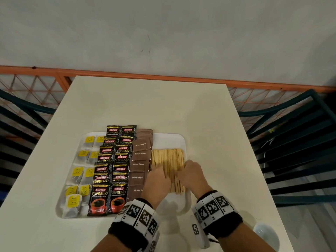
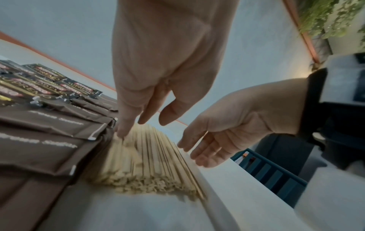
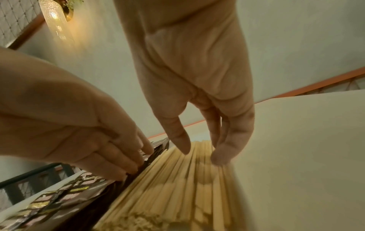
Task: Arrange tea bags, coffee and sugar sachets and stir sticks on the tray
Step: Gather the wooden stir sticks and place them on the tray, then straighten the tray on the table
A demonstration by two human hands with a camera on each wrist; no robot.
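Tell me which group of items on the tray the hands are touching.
The stir sticks, the pale wooden group at the tray's right end; left hand and right hand flank them.

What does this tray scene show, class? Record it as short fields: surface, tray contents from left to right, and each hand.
Surface: white table
Tray: white, near table's front edge
Far left: tea bags, yellow tags
Next: coffee sachets, overlapping in two columns
Next: brown sugar sachets, overlapping
Right: stir sticks, laid side by side
Left hand: straight fingers on the sticks' left edge
Right hand: straight fingers at the sticks' right edge
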